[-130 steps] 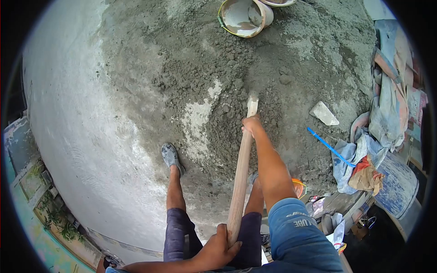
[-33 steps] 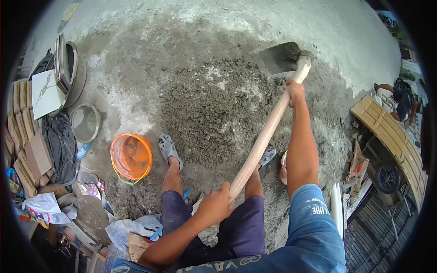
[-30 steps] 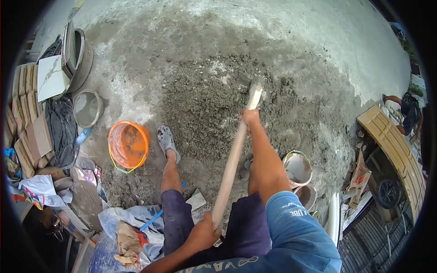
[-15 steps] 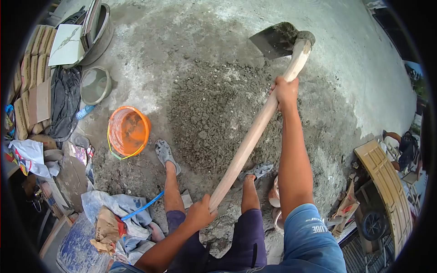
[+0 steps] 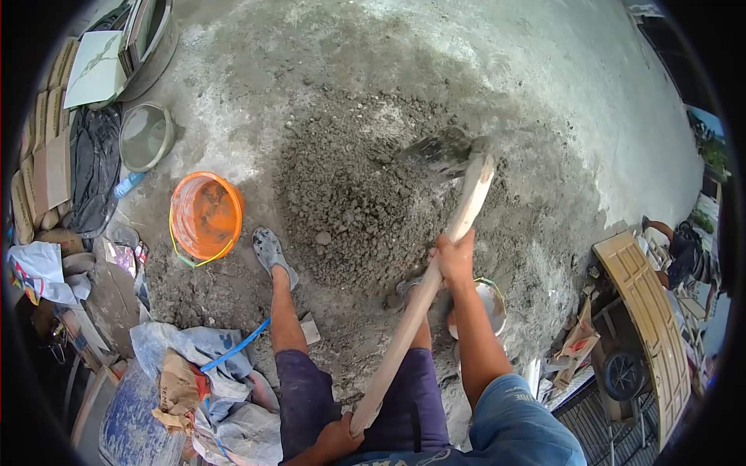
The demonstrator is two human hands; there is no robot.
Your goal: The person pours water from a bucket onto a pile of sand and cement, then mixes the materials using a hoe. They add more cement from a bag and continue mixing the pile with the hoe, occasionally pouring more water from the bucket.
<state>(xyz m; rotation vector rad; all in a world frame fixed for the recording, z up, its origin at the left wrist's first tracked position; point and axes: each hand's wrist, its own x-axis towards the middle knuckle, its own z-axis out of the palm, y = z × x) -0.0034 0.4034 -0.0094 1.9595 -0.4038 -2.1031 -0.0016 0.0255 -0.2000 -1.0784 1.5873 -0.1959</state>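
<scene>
A long-handled hoe [image 5: 409, 318] slants across the middle of the head view, its wooden handle running up and to the right. My right hand [image 5: 454, 255] is wrapped around the handle's upper half. Down by my thigh, my left hand [image 5: 339, 436] grips the butt end. The hoe's metal blade [image 5: 437, 155], smeared by motion, is at the upper right part of a heap of damp grey mortar mix [image 5: 342, 210]. My feet stand at the near side of the heap, the right one partly hidden behind the handle.
An orange bucket [image 5: 206, 216] stands left of my feet, with a grey bucket [image 5: 147, 137] beyond it. To the right sits a pale bucket [image 5: 491, 304] behind my forearm. Stacked bags [image 5: 48, 124] line the left; a wooden door panel [image 5: 649, 318] leans right, near another person [image 5: 688, 252].
The hoe's blade has swung down from above the heap toward me and onto the mix. Both hands have come lower and closer to my body, still on the handle.
</scene>
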